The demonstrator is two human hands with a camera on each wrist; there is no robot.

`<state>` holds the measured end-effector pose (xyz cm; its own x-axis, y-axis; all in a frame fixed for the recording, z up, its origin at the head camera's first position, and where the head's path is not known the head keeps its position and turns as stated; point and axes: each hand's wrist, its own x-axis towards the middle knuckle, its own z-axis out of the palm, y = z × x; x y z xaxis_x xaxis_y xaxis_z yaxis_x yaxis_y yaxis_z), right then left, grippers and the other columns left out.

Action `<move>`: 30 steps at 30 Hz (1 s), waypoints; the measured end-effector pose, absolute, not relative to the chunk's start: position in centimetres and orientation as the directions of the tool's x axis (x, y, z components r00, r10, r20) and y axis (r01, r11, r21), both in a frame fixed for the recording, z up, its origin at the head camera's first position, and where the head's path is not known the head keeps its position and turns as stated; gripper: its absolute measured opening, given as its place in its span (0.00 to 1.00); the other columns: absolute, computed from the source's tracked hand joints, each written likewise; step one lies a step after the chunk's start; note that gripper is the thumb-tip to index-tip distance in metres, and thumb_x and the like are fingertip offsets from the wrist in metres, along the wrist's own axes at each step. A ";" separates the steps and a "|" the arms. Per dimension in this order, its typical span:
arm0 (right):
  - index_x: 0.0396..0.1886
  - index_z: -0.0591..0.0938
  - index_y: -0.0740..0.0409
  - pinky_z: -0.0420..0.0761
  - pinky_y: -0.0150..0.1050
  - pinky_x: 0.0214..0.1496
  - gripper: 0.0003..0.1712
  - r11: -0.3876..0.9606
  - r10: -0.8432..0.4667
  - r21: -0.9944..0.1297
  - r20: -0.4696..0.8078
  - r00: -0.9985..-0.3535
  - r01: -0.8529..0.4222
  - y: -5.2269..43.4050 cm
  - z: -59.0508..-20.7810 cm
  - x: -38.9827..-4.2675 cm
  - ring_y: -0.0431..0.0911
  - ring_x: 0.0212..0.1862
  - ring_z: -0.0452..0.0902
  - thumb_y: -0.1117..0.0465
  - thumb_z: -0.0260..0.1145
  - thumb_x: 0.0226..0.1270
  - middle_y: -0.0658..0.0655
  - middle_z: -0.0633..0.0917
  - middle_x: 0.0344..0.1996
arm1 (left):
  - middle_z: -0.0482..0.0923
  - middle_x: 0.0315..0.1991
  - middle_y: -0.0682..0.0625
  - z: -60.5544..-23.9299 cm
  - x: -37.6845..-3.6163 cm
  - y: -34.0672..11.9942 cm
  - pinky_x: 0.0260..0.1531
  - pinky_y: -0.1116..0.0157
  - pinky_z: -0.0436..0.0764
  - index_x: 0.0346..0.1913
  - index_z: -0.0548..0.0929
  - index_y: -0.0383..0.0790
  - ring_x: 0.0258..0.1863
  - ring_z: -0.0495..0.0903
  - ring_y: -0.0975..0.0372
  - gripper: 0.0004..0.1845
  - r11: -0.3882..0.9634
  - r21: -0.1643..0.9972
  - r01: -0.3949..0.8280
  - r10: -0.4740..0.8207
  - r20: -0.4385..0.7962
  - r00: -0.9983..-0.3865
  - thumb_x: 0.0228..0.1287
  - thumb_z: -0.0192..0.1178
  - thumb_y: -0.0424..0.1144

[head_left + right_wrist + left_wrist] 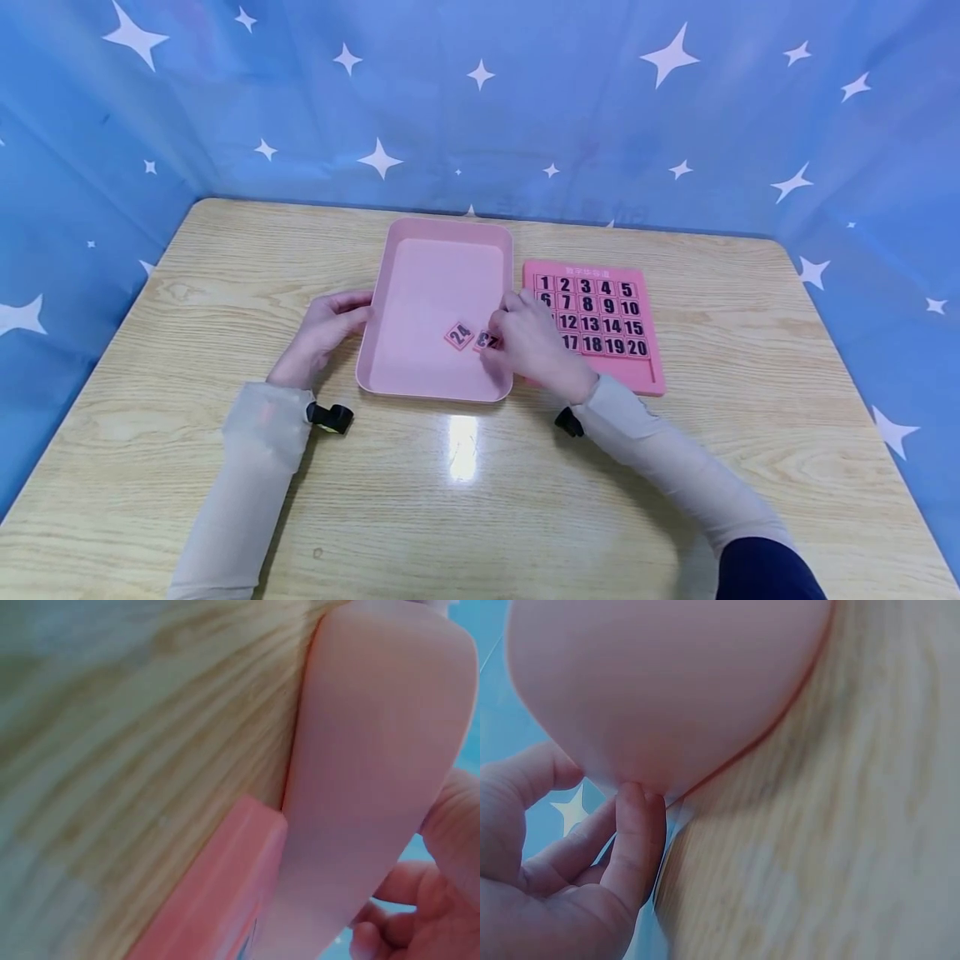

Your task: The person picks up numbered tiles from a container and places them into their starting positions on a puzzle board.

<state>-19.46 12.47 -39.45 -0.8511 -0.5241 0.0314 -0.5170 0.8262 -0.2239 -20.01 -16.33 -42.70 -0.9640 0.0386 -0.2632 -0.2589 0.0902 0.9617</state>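
Note:
A pink tray [442,283] lies on the table, and my left hand [324,329] touches its left wall from outside with the fingertips. In the left wrist view, the thumb and fingers [630,832] meet the tray's outer wall. My right hand [536,342] reaches over the tray's right wall, its thumb and bent forefinger on either side of a number tile [487,341] that looks like 23, pinching it. Beside that tile, the number tile 24 [460,336] lies turned on the tray floor. The right wrist view shows the tray's outer wall [375,727]; the tile is hidden there.
Right of the tray lies a pink number board [654,367], partly under my right hand, with rows of tiles up to 20 and a plain pink strip below. A wooden table [405,508] carries everything. Behind it hangs a blue curtain [435,100] with white stars.

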 end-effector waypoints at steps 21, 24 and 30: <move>0.35 0.80 0.65 0.75 0.35 0.29 0.20 0.783 -0.453 -0.463 0.031 -0.891 -0.414 15.4 -36.5 -18.8 0.45 0.29 0.72 0.59 0.76 0.46 0.56 0.79 0.31 | 0.79 0.39 0.56 -42.8 -19.9 -16.2 0.37 0.77 0.77 0.58 0.71 0.21 0.35 0.76 0.72 0.23 0.088 0.964 -0.250 0.038 -0.255 -0.966 0.61 0.56 0.29; 0.32 0.78 0.64 0.75 0.35 0.27 0.15 0.788 -0.438 -0.457 0.053 -0.897 -0.412 17.3 -36.4 -18.3 0.45 0.27 0.72 0.65 0.73 0.45 0.56 0.79 0.29 | 0.78 0.37 0.59 -42.7 -19.9 -16.1 0.36 0.76 0.77 0.58 0.71 0.21 0.35 0.76 0.72 0.22 0.084 0.965 -0.248 0.038 -0.252 -0.967 0.62 0.56 0.28; 0.28 0.78 0.65 0.73 0.35 0.24 0.12 0.808 -0.399 -0.445 0.069 -0.914 -0.386 21.3 -37.2 -17.1 0.44 0.23 0.71 0.68 0.72 0.44 0.56 0.78 0.22 | 0.78 0.37 0.60 -42.7 -19.9 -16.2 0.35 0.77 0.76 0.59 0.71 0.22 0.34 0.76 0.73 0.23 0.108 0.962 -0.253 0.036 -0.258 -0.966 0.62 0.57 0.30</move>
